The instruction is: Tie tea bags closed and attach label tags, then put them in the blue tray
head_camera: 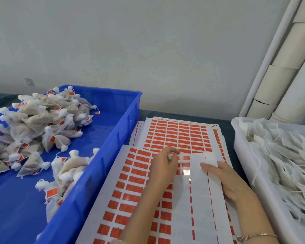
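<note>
Pressing right hand [225, 178] flat, fingers straight, on peeled part of label sheet [128, 184]. Pinching small white bit [169, 156] with curled left hand [163, 164] over same sheet, left of the right hand; can't tell what it is. Seeing more sheets [180, 132] stacked behind, partly under the front one. Seeing tied, tagged tea bags [33, 124] heaped in blue tray [113, 147] at left, just beside sheets. Seeing untied bags [280, 155] piled in white bin [241, 152] at right. Wearing bracelet [257, 236] on right wrist.
</note>
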{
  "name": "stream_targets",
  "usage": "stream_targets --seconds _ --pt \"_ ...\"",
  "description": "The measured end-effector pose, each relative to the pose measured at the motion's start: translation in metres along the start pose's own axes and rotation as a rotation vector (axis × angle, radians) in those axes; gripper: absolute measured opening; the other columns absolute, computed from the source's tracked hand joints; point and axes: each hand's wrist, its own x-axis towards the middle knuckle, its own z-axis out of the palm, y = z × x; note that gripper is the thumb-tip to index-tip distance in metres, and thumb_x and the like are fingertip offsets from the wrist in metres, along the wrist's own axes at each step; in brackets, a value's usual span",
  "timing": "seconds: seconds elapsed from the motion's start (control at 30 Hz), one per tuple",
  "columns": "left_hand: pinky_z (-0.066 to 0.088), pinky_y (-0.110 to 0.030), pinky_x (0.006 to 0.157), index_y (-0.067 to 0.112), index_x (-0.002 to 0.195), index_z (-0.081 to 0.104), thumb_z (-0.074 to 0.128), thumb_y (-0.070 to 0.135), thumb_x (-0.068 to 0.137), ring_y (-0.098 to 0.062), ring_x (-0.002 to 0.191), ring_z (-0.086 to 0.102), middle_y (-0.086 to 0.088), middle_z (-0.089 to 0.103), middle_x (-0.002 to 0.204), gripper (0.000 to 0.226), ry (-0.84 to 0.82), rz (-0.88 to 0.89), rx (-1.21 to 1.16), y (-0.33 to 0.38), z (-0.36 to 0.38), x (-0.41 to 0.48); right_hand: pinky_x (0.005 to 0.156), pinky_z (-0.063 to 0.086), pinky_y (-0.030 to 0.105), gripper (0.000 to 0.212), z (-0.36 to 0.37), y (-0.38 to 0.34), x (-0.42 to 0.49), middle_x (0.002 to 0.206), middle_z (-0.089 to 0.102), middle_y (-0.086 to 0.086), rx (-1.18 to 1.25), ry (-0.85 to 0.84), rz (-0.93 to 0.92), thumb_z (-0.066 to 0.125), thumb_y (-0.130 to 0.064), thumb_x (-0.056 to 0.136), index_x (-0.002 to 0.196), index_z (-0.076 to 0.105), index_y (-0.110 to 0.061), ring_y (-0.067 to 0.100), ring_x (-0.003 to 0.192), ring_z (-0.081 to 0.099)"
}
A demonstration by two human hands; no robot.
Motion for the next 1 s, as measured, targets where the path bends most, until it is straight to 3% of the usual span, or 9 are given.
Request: stream_targets --seconds 0.17,0.3,0.37,0.47,0.63,0.73,0.83,1.0 --pt "0.043 -0.004 0.059 0.037 0.100 0.064 0.056 0.027 0.095 0.004 0.076 0.058 0.026 0.056 0.092 0.014 -0.108 0.083 0.064 0.001 -0.003 -0.005 0.090 0.051 0.057 0.031 0.005 0.002 0.003 0.100 0.073 0.003 0.013 0.059 0.007 0.069 -0.038 0.086 0.114 0.059 -0.029 0.032 0.094 0.069" --pt "0.044 -0.006 0.058 0.041 0.098 0.065 0.066 0.036 0.087 0.000 0.076 0.060 0.023 0.060 0.101 0.012 -0.179 0.161 0.133 0.002 -0.011 -0.007 0.081 0.056 0.049 0.035 0.004 0.002 0.003 0.096 0.073 -0.003 -0.073 0.020 -0.012 0.074 -0.036 0.081 0.112 0.057 -0.035 0.026 0.089 0.071" --pt "0.048 -0.008 0.067 0.042 0.100 0.065 0.072 0.044 0.081 -0.001 0.086 0.060 0.022 0.061 0.109 0.021 -0.252 0.190 0.174 0.001 -0.015 -0.008 0.077 0.058 0.046 0.038 0.004 0.002 0.002 0.096 0.073 -0.002 -0.074 -0.016 -0.003 0.075 -0.030 0.081 0.113 0.056 -0.035 0.027 0.089 0.071" --pt "0.054 -0.018 0.079 0.039 0.109 0.066 0.076 0.053 0.073 -0.005 0.094 0.060 0.020 0.062 0.116 0.039 -0.319 0.202 0.243 0.000 -0.017 -0.009 0.087 0.053 0.054 0.039 0.003 0.001 0.003 0.104 0.071 0.003 -0.024 -0.029 0.025 0.074 -0.022 0.082 0.116 0.056 -0.031 0.032 0.097 0.067" --pt "0.050 -0.015 0.077 0.036 0.107 0.070 0.077 0.052 0.072 -0.005 0.095 0.059 0.016 0.064 0.115 0.039 -0.271 0.216 0.274 0.001 -0.015 -0.011 0.083 0.055 0.051 0.037 0.004 -0.003 0.000 0.103 0.072 0.010 0.106 -0.009 0.080 0.071 -0.015 0.083 0.116 0.059 -0.023 0.036 0.098 0.067" --pt "0.044 -0.010 0.071 0.034 0.107 0.071 0.076 0.053 0.071 -0.002 0.090 0.057 0.017 0.064 0.114 0.041 -0.240 0.202 0.278 0.002 -0.015 -0.012 0.092 0.049 0.058 0.039 0.004 -0.002 0.000 0.107 0.070 0.014 0.177 0.010 0.124 0.072 -0.016 0.082 0.118 0.058 -0.021 0.039 0.102 0.065" --pt "0.050 -0.014 0.072 0.032 0.108 0.072 0.075 0.052 0.073 -0.004 0.086 0.059 0.015 0.067 0.109 0.040 -0.259 0.161 0.297 0.002 -0.012 -0.013 0.095 0.046 0.061 0.041 0.005 -0.002 -0.001 0.112 0.067 0.017 0.250 0.018 0.148 0.071 -0.013 0.081 0.119 0.057 -0.020 0.041 0.107 0.062" --pt "0.051 -0.018 0.079 0.028 0.109 0.073 0.074 0.045 0.078 -0.006 0.086 0.060 0.012 0.069 0.107 0.036 -0.277 0.138 0.295 0.003 -0.009 -0.013 0.083 0.054 0.051 0.033 0.007 -0.001 -0.001 0.103 0.070 0.014 0.296 0.044 0.141 0.072 -0.010 0.080 0.107 0.059 -0.024 0.036 0.097 0.065"
